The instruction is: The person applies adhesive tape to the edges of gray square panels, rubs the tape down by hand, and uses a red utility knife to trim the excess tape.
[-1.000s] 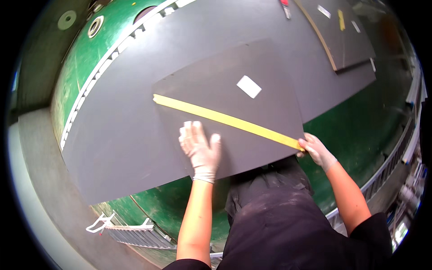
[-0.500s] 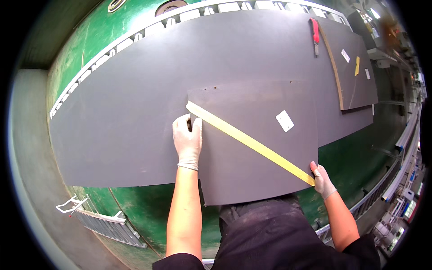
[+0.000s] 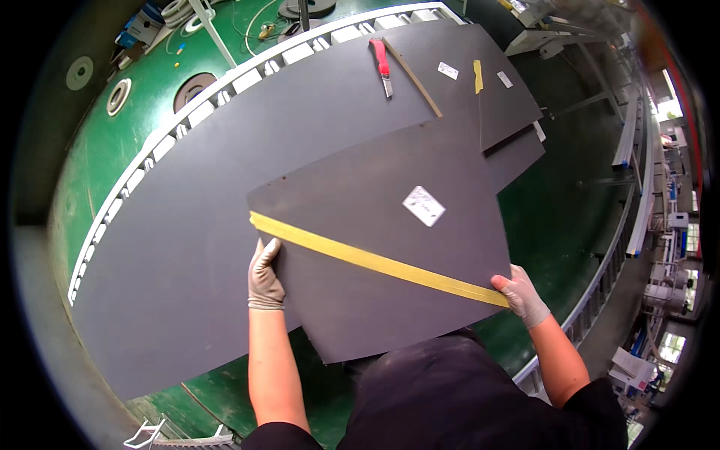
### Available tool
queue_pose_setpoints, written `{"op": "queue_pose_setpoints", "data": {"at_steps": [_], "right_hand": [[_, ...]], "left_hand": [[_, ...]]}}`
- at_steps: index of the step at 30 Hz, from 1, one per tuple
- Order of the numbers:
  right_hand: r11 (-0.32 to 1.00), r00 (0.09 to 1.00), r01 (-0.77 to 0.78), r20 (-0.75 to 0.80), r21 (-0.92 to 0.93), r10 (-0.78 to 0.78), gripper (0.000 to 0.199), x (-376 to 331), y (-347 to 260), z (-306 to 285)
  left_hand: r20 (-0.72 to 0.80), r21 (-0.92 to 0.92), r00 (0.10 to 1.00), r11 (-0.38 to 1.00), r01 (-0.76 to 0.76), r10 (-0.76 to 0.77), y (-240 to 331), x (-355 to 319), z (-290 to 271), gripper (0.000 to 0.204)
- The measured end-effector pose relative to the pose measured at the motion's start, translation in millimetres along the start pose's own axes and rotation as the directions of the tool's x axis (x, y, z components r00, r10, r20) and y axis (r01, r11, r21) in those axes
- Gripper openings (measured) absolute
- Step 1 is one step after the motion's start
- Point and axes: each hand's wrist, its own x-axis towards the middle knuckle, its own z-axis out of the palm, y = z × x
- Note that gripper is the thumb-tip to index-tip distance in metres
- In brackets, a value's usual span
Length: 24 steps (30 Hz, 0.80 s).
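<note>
Since the earlier frame, left hand (image 3: 265, 276) has slid from the sheet's top face to its left edge, below the tape end. It grips that edge, fingers curled narrow. Right hand (image 3: 520, 294) pinches the right edge at the yellow tape's (image 3: 375, 261) other end. One dark sheet (image 3: 375, 225) lies on a larger dark panel (image 3: 187, 225) atop the green table (image 3: 97, 150). One white label (image 3: 424, 205). One red-handled knife (image 3: 382, 64) far back.

Dark grey sheet (image 3: 390, 247) flat on larger sheet; yellow strip (image 3: 375, 261) diagonal across.
</note>
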Motion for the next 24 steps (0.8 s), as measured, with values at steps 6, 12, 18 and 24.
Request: {"op": "queue_pose_setpoints", "data": {"at_steps": [6,12,18,24], "right_hand": [[0.987,0.978,0.157,-0.147,0.035,-0.150,0.069,-26,55,-96],[0.932,0.859,0.354,-0.420,0.078,-0.292,0.074,-54,123,-186],[0.853,0.698,0.488,-0.670,0.188,-0.252,0.077,-72,163,-261],[0.787,0.598,0.568,-0.778,0.242,-0.192,0.074,-73,188,-339]], "left_hand": [[0.332,0.038,0.943,0.998,-0.047,0.032,10,-9,163,0.058],[0.559,0.240,0.827,0.943,-0.232,0.061,-32,-37,349,0.054],[0.709,0.298,0.705,0.895,-0.333,0.026,-98,-59,487,0.052],[0.811,0.301,0.584,0.883,-0.361,-0.037,-155,-37,593,0.044]]}}
